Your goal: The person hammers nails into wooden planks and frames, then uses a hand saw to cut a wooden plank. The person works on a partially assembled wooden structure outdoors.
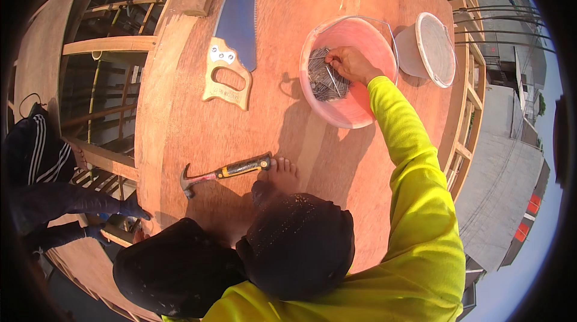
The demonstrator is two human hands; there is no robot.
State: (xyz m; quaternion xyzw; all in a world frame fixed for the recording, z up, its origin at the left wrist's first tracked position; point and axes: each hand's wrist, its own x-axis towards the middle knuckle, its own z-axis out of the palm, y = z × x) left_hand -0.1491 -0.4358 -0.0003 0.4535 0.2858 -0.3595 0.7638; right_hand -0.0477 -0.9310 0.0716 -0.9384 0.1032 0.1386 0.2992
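Observation:
My right hand (351,63) reaches into a pink bucket (354,116), its fingers pinched on a nail (331,74). Below the fingertips lies a heap of loose metal nails (324,86), partly covered by the hand. A claw hammer (228,170) with a black and yellow grip lies on the plywood sheet (264,130) beside my bare foot (282,176). Farther off, a hand saw (231,39) with a pale wooden handle rests flat, left of the bucket. My left hand is out of sight.
A pale bucket (425,48) tilts on its side right of the pink one. Timber framing (111,44) with open gaps borders the sheet on the left, where a co-worker's gloved hand (133,206) touches the edge. Wires (499,9) and roofs lie beyond the right edge.

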